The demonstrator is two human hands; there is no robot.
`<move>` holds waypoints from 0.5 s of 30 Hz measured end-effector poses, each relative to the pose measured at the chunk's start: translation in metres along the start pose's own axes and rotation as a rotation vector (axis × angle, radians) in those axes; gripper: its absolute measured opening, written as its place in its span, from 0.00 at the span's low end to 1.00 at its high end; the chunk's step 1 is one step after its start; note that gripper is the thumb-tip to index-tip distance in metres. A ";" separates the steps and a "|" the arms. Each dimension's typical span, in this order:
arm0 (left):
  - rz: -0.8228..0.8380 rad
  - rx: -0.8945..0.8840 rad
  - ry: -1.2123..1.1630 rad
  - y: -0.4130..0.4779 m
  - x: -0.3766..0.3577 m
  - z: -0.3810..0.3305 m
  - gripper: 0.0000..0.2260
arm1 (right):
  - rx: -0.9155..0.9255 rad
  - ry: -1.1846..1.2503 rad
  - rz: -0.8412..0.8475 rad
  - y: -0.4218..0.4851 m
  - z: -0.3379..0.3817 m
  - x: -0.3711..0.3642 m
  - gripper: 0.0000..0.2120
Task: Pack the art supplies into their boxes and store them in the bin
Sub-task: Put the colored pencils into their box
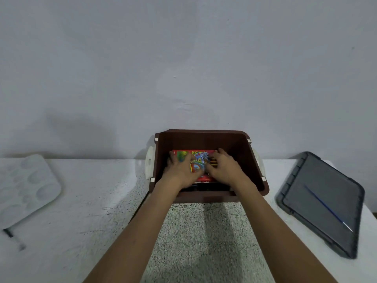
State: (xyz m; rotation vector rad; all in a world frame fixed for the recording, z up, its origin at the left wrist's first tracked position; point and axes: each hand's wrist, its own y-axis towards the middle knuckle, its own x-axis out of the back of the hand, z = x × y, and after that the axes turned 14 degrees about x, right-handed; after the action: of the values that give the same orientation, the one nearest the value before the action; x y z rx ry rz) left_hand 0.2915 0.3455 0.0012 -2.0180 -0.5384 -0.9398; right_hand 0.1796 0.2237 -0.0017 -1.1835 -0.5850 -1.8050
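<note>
1. Brown bin point(204, 139) at the far middle of the white table point(91, 201), back against the wall, open top tipped towards the camera, a white handle point(150, 162) on its left side.
2. Inside the bin, lying flat and print side up: a red box point(195, 158) with green, yellow and blue artwork. Long axis running left to right, parallel to the bin's back wall; one long edge towards the wall, the other towards the person. Which end is the opening flap cannot be told.
3. Under the box's near edge, something dark point(210, 186) on the bin floor (too shadowed to name).
4. Left hand point(180, 170) spread over the left half of the box, fingers fairly straight and pointing towards the far left corner, palm pressing down.
5. Right hand point(224, 168) on the right half, knuckles raised, fingers bent with the tips at the far right corner; gripping the edge or only pressing on it, cannot tell.
6. Both forearms reaching in over the near rim, above a grey towel point(204, 242) spread just in front of the bin.
7. To the right, well apart from the bin, a grey lid point(302, 201) lying flat, with a blue-handled brush point(326, 207) resting diagonally on it, pale tip towards the near right.
8. To the left, a white palette point(26, 184) with round wells, and near its front corner a blurred, dark-tipped stick point(12, 235).
</note>
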 end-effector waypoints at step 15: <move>-0.291 -0.151 0.259 -0.002 -0.005 -0.003 0.29 | 0.178 -0.221 -0.450 -0.008 0.006 0.001 0.12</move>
State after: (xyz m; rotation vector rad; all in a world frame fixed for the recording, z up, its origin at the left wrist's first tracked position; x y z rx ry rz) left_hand 0.2857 0.3445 -0.0003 -1.9393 -0.6427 -1.4332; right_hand 0.1751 0.2320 0.0025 -1.2024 -1.1931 -1.9474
